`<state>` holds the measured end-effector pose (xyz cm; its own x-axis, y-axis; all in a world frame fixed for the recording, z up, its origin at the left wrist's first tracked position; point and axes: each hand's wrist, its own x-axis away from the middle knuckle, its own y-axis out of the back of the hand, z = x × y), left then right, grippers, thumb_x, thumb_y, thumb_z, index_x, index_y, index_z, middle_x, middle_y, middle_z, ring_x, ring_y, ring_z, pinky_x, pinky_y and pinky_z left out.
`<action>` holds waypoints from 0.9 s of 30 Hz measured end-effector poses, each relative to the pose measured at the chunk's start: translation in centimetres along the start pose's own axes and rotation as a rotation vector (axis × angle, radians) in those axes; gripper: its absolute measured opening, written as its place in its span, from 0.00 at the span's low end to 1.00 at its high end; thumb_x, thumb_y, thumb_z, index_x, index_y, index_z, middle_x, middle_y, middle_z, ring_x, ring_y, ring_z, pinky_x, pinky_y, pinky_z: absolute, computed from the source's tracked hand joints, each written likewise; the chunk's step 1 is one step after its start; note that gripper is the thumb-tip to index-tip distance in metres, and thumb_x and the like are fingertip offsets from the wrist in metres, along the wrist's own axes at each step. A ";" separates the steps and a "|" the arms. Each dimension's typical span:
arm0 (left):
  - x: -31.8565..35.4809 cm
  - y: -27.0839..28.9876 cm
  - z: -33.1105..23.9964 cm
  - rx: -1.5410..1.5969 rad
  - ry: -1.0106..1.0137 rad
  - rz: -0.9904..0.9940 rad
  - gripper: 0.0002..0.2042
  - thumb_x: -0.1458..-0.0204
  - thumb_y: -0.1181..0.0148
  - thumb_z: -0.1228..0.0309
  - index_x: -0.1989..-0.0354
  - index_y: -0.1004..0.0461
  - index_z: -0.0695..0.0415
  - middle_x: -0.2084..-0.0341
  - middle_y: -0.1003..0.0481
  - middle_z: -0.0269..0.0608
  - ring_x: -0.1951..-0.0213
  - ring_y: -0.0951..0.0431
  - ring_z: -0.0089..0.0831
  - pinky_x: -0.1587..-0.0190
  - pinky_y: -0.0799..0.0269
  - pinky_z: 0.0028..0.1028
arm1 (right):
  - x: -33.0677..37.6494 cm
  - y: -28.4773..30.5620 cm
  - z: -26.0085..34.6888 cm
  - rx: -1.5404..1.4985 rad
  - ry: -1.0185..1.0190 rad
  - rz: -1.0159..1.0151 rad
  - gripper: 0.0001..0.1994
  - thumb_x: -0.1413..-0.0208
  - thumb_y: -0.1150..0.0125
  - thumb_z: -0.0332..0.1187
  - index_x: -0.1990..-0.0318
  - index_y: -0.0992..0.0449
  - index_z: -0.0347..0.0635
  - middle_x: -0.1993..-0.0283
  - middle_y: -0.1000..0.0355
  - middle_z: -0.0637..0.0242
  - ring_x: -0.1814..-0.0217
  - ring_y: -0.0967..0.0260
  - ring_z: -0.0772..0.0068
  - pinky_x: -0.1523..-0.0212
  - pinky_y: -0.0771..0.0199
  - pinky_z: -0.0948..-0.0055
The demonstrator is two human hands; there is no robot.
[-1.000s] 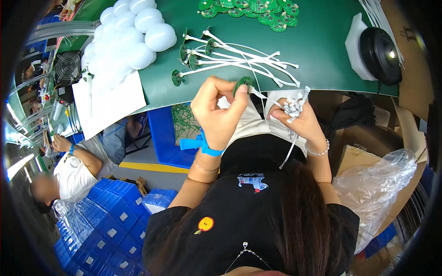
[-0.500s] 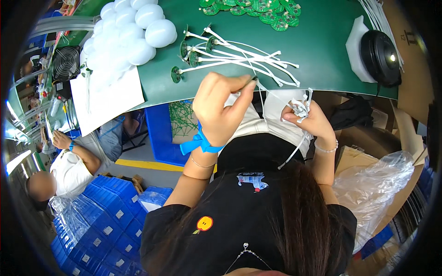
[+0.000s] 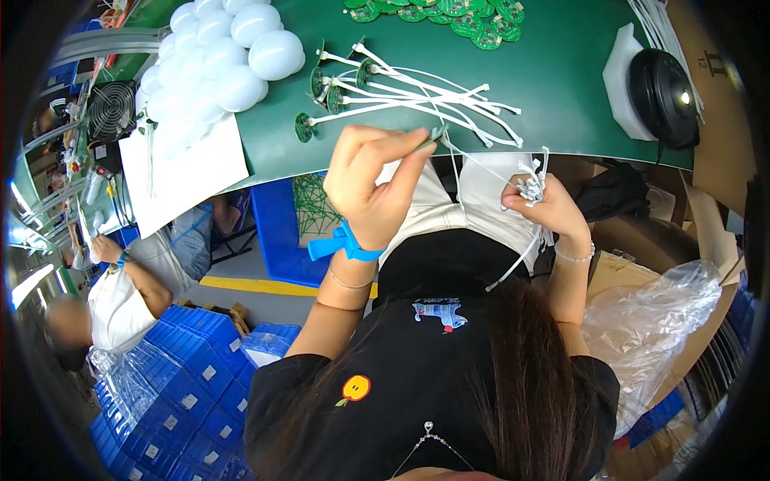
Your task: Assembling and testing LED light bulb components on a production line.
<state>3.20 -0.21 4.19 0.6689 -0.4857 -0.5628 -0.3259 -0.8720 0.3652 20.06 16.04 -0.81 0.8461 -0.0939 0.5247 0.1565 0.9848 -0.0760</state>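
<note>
My left hand, with a blue band at the wrist, pinches a small round circuit board seen nearly edge-on. Thin white cable runs from the board toward my other hand. A bunch of white cables with small connectors is closed in my right hand, and one loose end hangs down over my black shirt. Both hands are just off the front edge of the green table. On it, beyond my left hand, lie several green boards with white cables attached.
White bulb domes are piled at the table's left, beside a white sheet. Bare green boards lie at the back. A black round device stands right. Blue bins and another person are at left.
My left hand has drawn slightly left with the board, away from the cable bunch. My right hand has shifted a little to the right, and the connectors sit more upright.
</note>
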 end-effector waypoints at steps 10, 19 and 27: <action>-0.8 1.0 2.0 0.301 -0.185 -0.390 0.06 0.54 0.44 0.76 0.69 0.35 0.62 0.74 0.39 0.39 0.75 0.29 0.31 0.72 0.27 0.27 | 0.4 1.4 -1.0 -0.020 0.046 0.139 0.08 0.56 0.38 0.31 0.73 0.29 0.36 0.76 0.32 0.72 0.73 0.39 0.83 0.70 0.38 0.80; -3.5 4.1 3.1 0.547 0.122 -0.785 0.06 0.46 0.52 0.70 0.71 0.40 0.56 0.75 0.31 0.37 0.73 0.31 0.24 0.65 0.30 0.28 | 0.6 1.9 -2.1 0.055 -0.007 0.185 0.09 0.56 0.37 0.31 0.73 0.29 0.36 0.76 0.32 0.71 0.73 0.38 0.83 0.69 0.36 0.79; -3.8 5.4 5.7 0.394 0.090 -0.921 0.07 0.47 0.52 0.71 0.71 0.41 0.58 0.76 0.33 0.38 0.73 0.32 0.27 0.64 0.30 0.27 | 1.2 3.0 -1.4 -0.032 -0.066 0.041 0.06 0.55 0.41 0.30 0.76 0.31 0.38 0.81 0.39 0.77 0.79 0.47 0.88 0.79 0.47 0.84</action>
<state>-4.88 -3.41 4.11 0.8145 0.3805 -0.4380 0.1571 -0.8714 -0.4648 22.27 18.66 -1.56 0.8170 -0.0423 0.5751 0.1390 0.9823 -0.1253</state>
